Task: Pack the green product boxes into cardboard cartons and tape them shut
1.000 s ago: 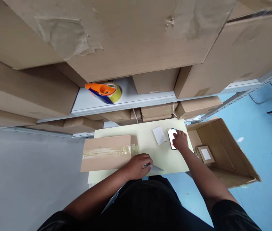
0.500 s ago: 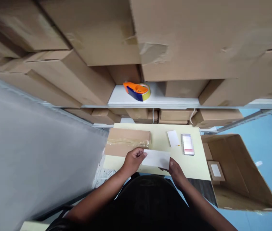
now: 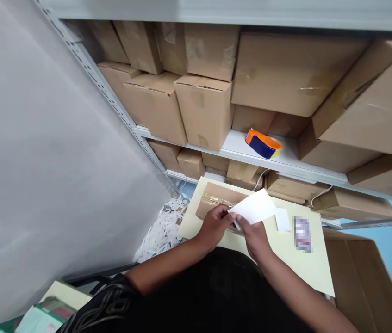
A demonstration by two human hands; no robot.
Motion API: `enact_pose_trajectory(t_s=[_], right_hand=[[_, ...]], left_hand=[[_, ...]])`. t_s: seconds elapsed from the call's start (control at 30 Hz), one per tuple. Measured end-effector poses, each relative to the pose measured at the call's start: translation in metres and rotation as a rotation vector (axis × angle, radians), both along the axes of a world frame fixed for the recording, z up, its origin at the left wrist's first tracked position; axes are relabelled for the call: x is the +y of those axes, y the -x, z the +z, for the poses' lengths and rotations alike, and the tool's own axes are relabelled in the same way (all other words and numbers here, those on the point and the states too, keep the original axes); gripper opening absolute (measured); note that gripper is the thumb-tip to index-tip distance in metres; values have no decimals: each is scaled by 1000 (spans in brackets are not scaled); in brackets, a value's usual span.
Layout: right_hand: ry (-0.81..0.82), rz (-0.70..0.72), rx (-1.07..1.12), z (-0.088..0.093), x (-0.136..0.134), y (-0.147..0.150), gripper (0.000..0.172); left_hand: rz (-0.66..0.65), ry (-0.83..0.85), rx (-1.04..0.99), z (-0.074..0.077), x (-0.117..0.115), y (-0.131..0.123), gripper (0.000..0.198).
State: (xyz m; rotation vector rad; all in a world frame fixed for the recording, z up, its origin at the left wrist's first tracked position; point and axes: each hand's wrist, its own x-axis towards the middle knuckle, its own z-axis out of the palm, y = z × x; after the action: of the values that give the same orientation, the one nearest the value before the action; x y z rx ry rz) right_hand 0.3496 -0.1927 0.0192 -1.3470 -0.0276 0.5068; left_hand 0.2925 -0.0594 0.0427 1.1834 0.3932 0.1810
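Note:
A white paper slip (image 3: pixel 255 206) is pinched at its near-left corner between my left hand (image 3: pixel 214 229) and my right hand (image 3: pixel 256 238). Both sets of fingers are closed and nearly meet there, and the slip's edge looks folded or lifted at that corner. Beneath my hands a taped cardboard box (image 3: pixel 211 196) lies on the pale yellow table (image 3: pixel 307 273), partly covered by the slip and my fingers. A second small white slip (image 3: pixel 283 219) rests on the table, just right of the held one. Farther right lies a blurred-out rectangular item (image 3: pixel 302 234).
An orange and blue tape dispenser (image 3: pixel 263 144) sits on the shelf (image 3: pixel 233 143) ahead, among several cardboard boxes (image 3: pixel 202 108). A large open carton (image 3: pixel 362 273) stands at the table's right. White paper strips (image 3: pixel 157 231) are heaped on the left, by the grey wall (image 3: pixel 60 152).
My view has turned left. My right hand has moved from the slip's right end to its left corner beside my left hand, and the slip now points away to the upper right.

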Motion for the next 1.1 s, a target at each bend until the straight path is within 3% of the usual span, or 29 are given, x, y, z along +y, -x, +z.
enact_pose_trajectory(t_s=[0.07, 0.2, 0.43, 0.77, 1.1], right_hand=[[-16, -60, 33, 11, 20, 4, 42], [-46, -3, 89, 33, 42, 12, 36], [-14, 28, 48, 53, 71, 40, 32], [1, 46, 22, 49, 70, 49, 26], [-63, 88, 219, 53, 61, 49, 28]], left_hand=[[-66, 8, -38, 8, 20, 8, 32], [-169, 58, -101, 20, 63, 23, 29], [-318, 93, -115, 21, 106, 36, 27], [-318, 72, -107, 20, 109, 39, 19], [-371, 55, -141, 22, 99, 38, 15]])
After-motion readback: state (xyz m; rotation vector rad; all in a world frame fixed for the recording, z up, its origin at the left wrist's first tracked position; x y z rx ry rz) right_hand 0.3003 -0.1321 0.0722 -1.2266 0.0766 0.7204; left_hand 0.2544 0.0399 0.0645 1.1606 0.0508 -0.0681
